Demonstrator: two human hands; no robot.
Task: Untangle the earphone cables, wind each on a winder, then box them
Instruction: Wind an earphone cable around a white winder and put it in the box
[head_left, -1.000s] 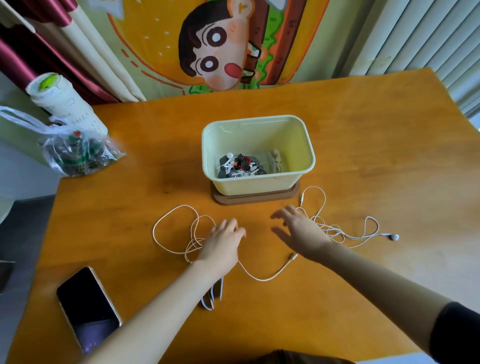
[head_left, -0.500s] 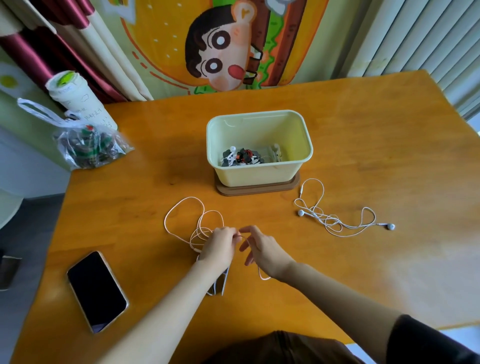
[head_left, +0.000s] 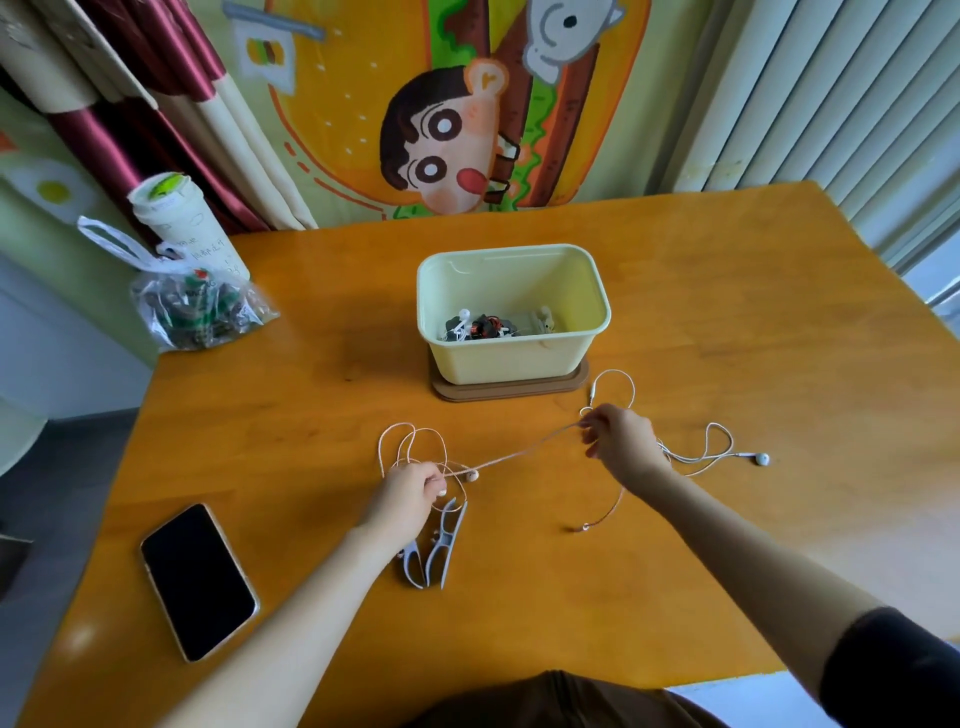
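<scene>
Since half a second ago the hands, then almost touching over the loops, have drawn apart, and a length of cable now runs taut between them.

Far left, a flat black smartphone (head_left: 200, 582) lies face up near the edge of the orange wooden table (head_left: 753, 322), out of the work. The left hand (head_left: 408, 496) sits low on the table, its fingers (head_left: 431, 480) curled in and pinching the thin pinkish earphone cable (head_left: 519, 453) just where the loose loops gather on its far side. I'd say it serves as an anchor, so the tangle stays put while the other end is drawn out. One earbud lies just right of those fingertips.

Near the wrist lie two grey plastic winders (head_left: 434, 551), side by side and touching. They are unused, and close at hand for the winding to come.

Farther back, in the middle, the pale yellow plastic box (head_left: 511, 358) stands on a flat brown base (head_left: 509, 388), with some small earphone pieces at its bottom.

The right hand (head_left: 621, 441) has thumb and fingertips pressed together on the cable. The free tail drops from it to the plug on the table. Just right of it sprawls a white earphone set (head_left: 717, 452), loosely tangled and not held by either hand
</scene>
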